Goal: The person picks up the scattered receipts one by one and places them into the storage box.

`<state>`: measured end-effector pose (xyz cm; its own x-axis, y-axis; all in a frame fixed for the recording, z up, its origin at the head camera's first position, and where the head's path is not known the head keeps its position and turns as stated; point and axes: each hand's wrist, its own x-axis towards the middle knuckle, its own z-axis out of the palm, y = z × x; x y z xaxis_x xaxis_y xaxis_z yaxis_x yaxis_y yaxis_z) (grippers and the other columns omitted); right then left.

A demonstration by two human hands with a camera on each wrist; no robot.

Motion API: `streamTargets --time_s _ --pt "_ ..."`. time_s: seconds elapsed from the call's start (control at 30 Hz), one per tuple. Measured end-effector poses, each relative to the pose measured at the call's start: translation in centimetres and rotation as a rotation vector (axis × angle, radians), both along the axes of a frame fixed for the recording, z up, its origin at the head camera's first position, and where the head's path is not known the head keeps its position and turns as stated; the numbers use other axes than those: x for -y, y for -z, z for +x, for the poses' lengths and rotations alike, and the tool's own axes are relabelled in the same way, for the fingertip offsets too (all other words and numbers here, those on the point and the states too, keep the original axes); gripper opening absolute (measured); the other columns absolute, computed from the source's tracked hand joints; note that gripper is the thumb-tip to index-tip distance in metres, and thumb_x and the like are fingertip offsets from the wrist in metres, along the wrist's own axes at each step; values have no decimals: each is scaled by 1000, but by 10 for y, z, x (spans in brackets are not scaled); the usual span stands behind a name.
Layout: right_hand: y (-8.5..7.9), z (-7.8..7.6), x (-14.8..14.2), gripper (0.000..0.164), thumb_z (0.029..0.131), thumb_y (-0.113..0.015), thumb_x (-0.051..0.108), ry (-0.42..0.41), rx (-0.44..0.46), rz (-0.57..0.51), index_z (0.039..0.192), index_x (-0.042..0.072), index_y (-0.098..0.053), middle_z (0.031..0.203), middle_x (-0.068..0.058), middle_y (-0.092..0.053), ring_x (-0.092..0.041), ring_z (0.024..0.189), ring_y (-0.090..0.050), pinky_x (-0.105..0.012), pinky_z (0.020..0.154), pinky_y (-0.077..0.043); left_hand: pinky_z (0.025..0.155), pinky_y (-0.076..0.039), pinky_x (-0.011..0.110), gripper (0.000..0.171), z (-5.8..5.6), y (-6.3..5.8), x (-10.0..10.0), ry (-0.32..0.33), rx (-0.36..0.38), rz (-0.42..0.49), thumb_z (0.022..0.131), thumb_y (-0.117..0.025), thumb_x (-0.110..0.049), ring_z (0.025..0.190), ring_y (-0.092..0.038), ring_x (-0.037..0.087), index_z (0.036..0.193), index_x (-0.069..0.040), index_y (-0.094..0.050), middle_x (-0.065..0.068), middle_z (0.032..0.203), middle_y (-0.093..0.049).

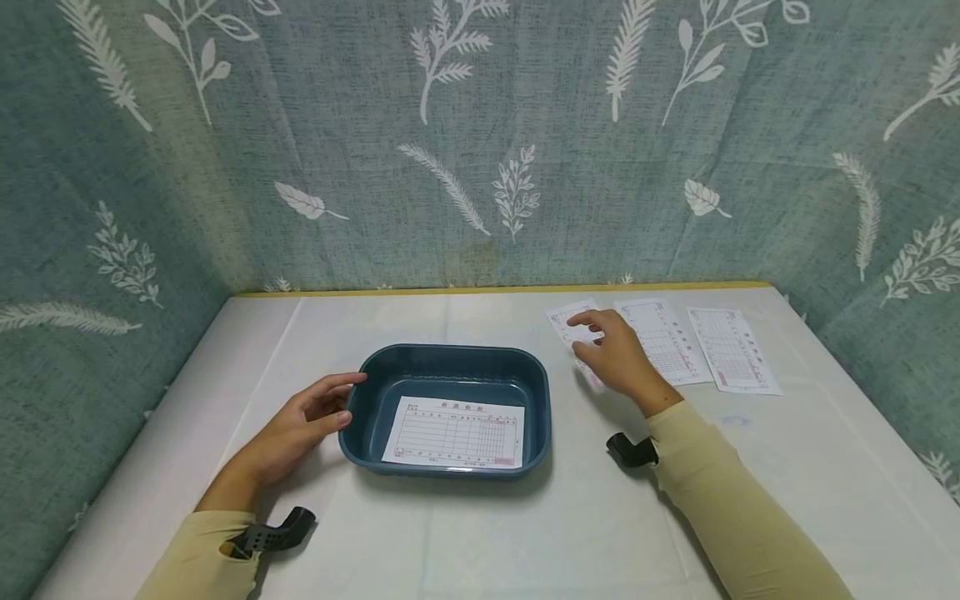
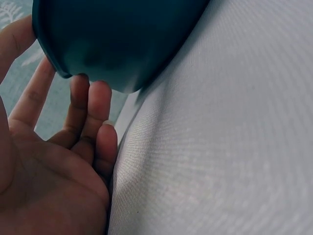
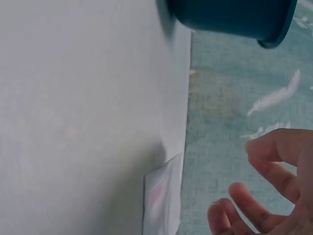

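Observation:
A dark blue plastic basin (image 1: 450, 350) stands on the table, with one printed paper form (image 1: 453, 433) lying flat inside it. At its left end, my left hand (image 1: 303, 425) touches the rim with thumb and forefinger. In the left wrist view, the other fingers (image 2: 100, 100) bend loosely beneath the basin's rim (image 2: 49, 54). My right hand (image 1: 618, 354) hovers over the leftmost paper form (image 1: 573, 315) on the table, partly hiding it. Its fingers are loosely bent, with a gap between thumb and forefinger and nothing held, as the right wrist view shows of the hand (image 3: 279, 186).
Two more printed forms, a middle form (image 1: 663, 337) and a right form (image 1: 733, 350), lie at the table's back right. A white cloth (image 1: 480, 542) covers the table. Green leaf-patterned fabric (image 1: 480, 183) walls the back and sides. Black wrist mounts (image 1: 273, 533) sit at both cuffs.

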<state>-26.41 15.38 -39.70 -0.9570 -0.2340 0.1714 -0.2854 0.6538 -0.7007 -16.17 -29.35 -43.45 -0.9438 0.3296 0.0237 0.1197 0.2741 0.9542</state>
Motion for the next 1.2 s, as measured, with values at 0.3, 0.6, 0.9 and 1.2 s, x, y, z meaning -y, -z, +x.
streamTargets --time_s 0.3,0.6,0.9,1.2 --pt "3 -6 -11 42 93 -63 10 21 82 57 134 2 -57 139 -29 -47 -46 125 -52 -57 105 -43 96 -46 15 51 1 -2 -1 -12 8 -14 101 -57 -11 119 -53 2 149 -9 -42 14 141 -48" --pt "5 -12 -19 48 92 -62 10 16 127 88 138 1 -53 144 -29 -45 -44 133 -44 -59 110 -36 96 -45 14 52 0 -1 -2 -17 24 -10 100 -57 -12 121 -51 0 149 -9 -41 25 149 -40" --pt "7 -12 -24 48 91 -65 8 -1 123 128 137 -1 -54 143 -32 -45 -47 138 -37 -61 114 -30 97 -44 13 51 1 -2 -2 -21 15 -20 100 -58 -12 122 -50 -1 149 -9 -42 23 149 -41" --pt "9 -11 -25 51 88 -68 3 12 141 164 136 -2 -54 146 -32 -42 -48 140 -34 -61 115 -28 97 -44 13 51 0 -2 -2 -13 10 -19 100 -57 -12 122 -51 -2 149 -9 -42 22 149 -41"
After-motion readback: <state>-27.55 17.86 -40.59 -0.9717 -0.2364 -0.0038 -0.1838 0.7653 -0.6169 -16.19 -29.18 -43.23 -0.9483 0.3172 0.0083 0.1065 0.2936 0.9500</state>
